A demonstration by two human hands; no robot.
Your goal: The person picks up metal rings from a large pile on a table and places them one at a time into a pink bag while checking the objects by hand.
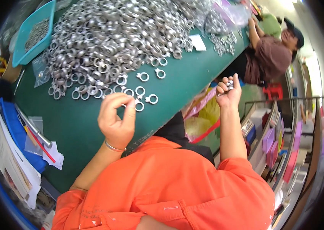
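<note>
My left hand (pixel 117 117) is over the near edge of a big heap of grey metal ring clamps (pixel 112 42), thumb and forefinger pinched together. What lies between those fingertips, if anything, is too small to make out. Beside them a loose ring clamp (pixel 139 106) rests on the green table (pixel 185 82). Off to the right, beyond the table edge, my right hand (pixel 229 94) is raised palm up. Its fingers curl around several small shiny metal parts (pixel 229 85), whose exact kind I cannot tell.
A turquoise tray (pixel 21 53) of small metal pieces stands at the far left. Papers (pixel 9 149), a blue folder (pixel 20 134) and a metal tube (pixel 35 128) lie at the left. A person in brown (pixel 271 57) sits at the far right, near shelves with bins (pixel 271 142).
</note>
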